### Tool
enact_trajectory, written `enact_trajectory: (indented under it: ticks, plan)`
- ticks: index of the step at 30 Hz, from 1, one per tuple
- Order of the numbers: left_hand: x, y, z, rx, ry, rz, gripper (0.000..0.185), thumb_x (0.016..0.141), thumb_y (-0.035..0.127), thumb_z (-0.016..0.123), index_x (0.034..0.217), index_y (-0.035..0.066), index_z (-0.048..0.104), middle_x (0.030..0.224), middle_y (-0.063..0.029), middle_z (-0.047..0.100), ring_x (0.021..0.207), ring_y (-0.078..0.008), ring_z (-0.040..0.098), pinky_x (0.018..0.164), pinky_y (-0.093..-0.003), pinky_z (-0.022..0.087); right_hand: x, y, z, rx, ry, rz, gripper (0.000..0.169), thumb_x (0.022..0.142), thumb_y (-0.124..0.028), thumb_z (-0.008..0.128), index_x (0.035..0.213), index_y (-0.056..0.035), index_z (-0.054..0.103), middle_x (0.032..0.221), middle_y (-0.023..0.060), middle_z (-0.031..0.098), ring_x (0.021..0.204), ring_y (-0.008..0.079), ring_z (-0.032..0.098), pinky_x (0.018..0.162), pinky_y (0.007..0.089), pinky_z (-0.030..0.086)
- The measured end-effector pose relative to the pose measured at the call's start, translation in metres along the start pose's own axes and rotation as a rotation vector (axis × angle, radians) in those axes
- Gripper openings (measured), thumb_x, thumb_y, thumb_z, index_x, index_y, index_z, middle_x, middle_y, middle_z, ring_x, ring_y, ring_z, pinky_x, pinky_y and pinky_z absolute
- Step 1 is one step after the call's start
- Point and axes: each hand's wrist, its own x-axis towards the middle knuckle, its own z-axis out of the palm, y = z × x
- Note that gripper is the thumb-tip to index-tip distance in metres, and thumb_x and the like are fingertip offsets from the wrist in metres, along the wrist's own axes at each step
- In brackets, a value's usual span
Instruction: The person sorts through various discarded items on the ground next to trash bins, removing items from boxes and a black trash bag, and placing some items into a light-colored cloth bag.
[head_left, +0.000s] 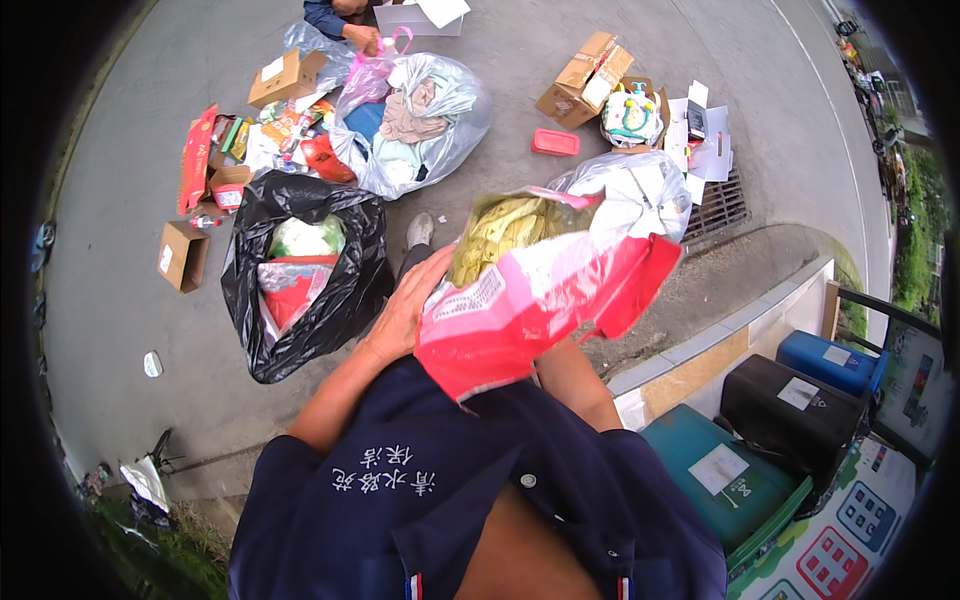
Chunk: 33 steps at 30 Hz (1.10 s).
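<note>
A large red, pink and white plastic bag (517, 300), its mouth open, holds yellow crumpled material (499, 232). My left hand (420, 300) lies along the bag's left side and holds it there. Behind the lower right of the bag, my right forearm (574, 382) shows; the bag hides the fingers of that hand. To the left stands an open black garbage bag (244, 300) with a red package (298, 289) and something pale green inside. Beyond the held bag rests a clear plastic bag with white contents (649, 191).
A co-worker's hand (364, 39) touches a pink bag beside a clear bag of clothes (420, 124). Cardboard boxes (574, 101), a red plastic container (555, 142) and mixed packaging lie on the pavement. A drain grate (716, 206), low wall (682, 356) and lidded bins (720, 472) are at right.
</note>
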Motion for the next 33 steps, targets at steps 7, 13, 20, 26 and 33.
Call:
enact_trajectory:
  ticks: [7,13,20,26,33]
  plan:
    - [0.056,-0.063,-0.068,-0.064,0.065,0.063,0.074,0.063,0.027,0.073,0.125,0.002,0.039,0.132,-0.0208,0.037,0.119,-0.0366,0.039,0.098,-0.0465,0.030,0.093,-0.010,0.045,0.079,0.140,-0.043,0.054,0.089,-0.046,0.039,0.129,-0.0095,0.034,0.127,0.0148,0.041,0.117,0.0278,0.039,0.097,0.0437,0.033]
    - [0.128,-0.070,-0.140,0.075,0.095,0.158,0.072,0.059,0.023,0.077,0.120,0.002,0.044,0.118,-0.0166,0.052,0.111,-0.0352,0.048,0.093,-0.0485,0.034,0.189,-0.003,0.095,0.092,0.160,-0.029,0.054,0.089,-0.046,0.039,0.129,-0.0096,0.033,0.128,0.0148,0.041,0.118,0.0276,0.039,0.098,0.0439,0.033]
    - [0.202,-0.135,-0.148,0.114,0.220,0.118,0.028,0.059,-0.009,0.053,0.083,0.002,0.064,0.087,-0.0098,0.064,0.084,-0.0257,0.061,0.070,-0.0342,0.047,0.273,0.018,0.116,0.119,0.149,0.020,0.054,0.089,-0.045,0.039,0.130,-0.0098,0.032,0.129,0.0149,0.040,0.119,0.0275,0.038,0.099,0.0441,0.032]
    - [0.258,-0.214,-0.173,0.071,0.409,-0.011,0.030,0.064,-0.009,0.050,0.086,0.005,0.064,0.079,-0.0109,0.064,0.074,-0.0281,0.062,0.063,-0.0338,0.048,0.316,0.048,0.193,-0.137,0.142,0.052,0.054,0.090,-0.047,0.039,0.130,-0.0113,0.031,0.129,0.0150,0.041,0.119,0.0279,0.040,0.098,0.0445,0.033]
    - [0.293,-0.306,-0.210,0.282,0.367,-0.307,0.022,0.077,0.012,0.050,0.093,0.007,0.064,0.081,-0.0141,0.064,0.078,-0.0274,0.063,0.069,-0.0322,0.047,0.279,0.064,0.168,-0.356,0.061,0.197,0.055,0.088,-0.049,0.043,0.127,-0.0129,0.033,0.122,0.0144,0.050,0.114,0.0285,0.046,0.094,0.0431,0.037]
